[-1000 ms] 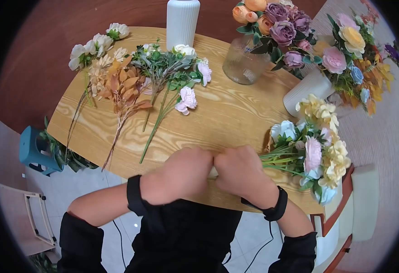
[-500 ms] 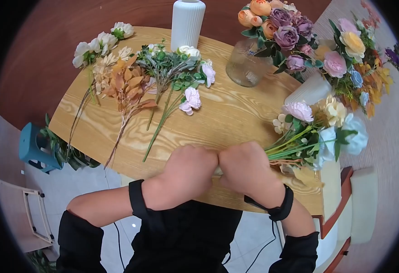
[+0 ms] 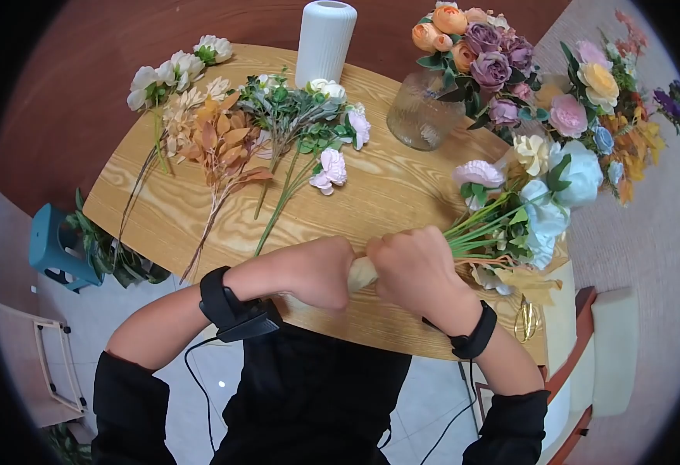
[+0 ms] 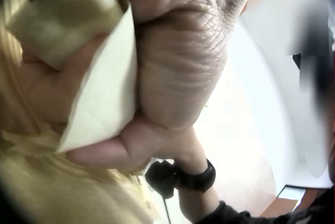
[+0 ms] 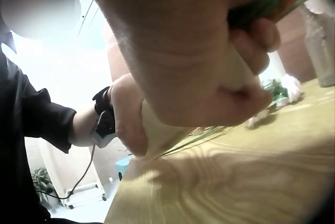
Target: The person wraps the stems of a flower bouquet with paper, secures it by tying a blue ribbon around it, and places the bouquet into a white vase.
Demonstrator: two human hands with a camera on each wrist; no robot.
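Observation:
Both my hands meet over the near edge of the wooden table [image 3: 402, 194]. My right hand [image 3: 408, 270] grips the green stems [image 3: 476, 232] of a bouquet [image 3: 545, 190] of pale pink, cream and light blue flowers. The heads point up and to the right, off the table. The stem ends are wrapped in cream paper [image 3: 361, 273]. My left hand [image 3: 313, 271] grips that wrapped end. In the left wrist view the cream paper [image 4: 102, 98] is pinched between curled fingers. In the right wrist view my right hand [image 5: 209, 61] closes round the stems, with my left hand [image 5: 128, 122] on the cream paper [image 5: 162, 129].
Loose white flowers [image 3: 171, 74], orange leaf sprays [image 3: 216, 147] and greenery with pink blooms [image 3: 309, 128] lie on the table's far left. A white ribbed vase [image 3: 324, 43] and a glass vase [image 3: 417, 120] stand at the back. Gold scissors [image 3: 524, 319] lie near the right edge.
The bouquet has swung up from lying low at the table's right to pointing up and away. Both hands have moved slightly away from me, and cream paper now shows between them.

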